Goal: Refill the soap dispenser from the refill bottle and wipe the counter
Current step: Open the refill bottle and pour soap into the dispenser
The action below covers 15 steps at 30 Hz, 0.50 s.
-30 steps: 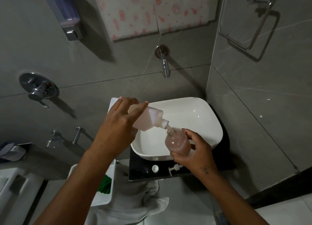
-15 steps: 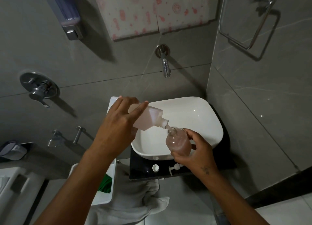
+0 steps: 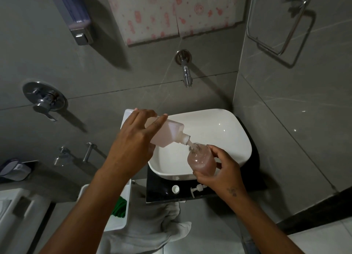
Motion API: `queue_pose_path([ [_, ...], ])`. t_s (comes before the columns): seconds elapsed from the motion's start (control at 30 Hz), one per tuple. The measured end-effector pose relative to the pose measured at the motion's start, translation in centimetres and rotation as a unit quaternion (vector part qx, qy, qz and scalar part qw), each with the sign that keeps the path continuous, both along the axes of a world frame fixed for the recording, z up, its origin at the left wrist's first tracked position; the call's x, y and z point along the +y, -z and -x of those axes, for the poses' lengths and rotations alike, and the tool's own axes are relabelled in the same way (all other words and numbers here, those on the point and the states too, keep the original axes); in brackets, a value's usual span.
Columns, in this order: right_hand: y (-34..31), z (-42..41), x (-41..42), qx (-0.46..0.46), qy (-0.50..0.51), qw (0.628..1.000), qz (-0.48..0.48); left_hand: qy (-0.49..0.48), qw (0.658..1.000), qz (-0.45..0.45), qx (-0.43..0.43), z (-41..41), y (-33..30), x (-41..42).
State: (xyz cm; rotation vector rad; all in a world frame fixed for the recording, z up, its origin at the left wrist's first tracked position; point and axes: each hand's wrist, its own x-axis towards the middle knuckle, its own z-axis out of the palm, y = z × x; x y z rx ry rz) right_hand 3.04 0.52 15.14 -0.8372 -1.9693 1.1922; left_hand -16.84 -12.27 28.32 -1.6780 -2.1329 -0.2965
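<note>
My left hand (image 3: 133, 141) grips the translucent refill bottle (image 3: 167, 134), tipped on its side with its nozzle pointing down to the right. Pink soap runs from the nozzle into the open neck of the clear soap dispenser (image 3: 202, 162), which my right hand (image 3: 219, 171) holds over the white basin (image 3: 228, 131). The dispenser is mostly full of pink soap. Its white pump head (image 3: 196, 189) and a small white cap (image 3: 175, 189) lie on the black counter (image 3: 160, 192) in front of the basin.
A chrome tap (image 3: 185, 70) juts from the grey wall above the basin. Left of the counter stands a white bin (image 3: 118, 221) holding a green cloth (image 3: 120, 208). A grey towel (image 3: 152, 229) hangs below the counter. A towel ring (image 3: 282, 25) is on the right wall.
Both hands stay almost still while the soap keeps flowing. The level in the dispenser has crept slightly higher.
</note>
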Motion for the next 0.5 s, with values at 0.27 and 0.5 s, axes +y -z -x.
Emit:
queue_pose_path([
  [0.27, -0.08, 0.06, -0.1, 0.001, 0.003, 1.0, -0.001, -0.003, 1.0, 0.006, -0.002, -0.1, 0.02, -0.01],
  [0.5, -0.2, -0.03, -0.17, 0.006, 0.001, 1.0, -0.001, 0.003, 1.0, 0.005, -0.002, -0.29, -0.1, -0.12],
])
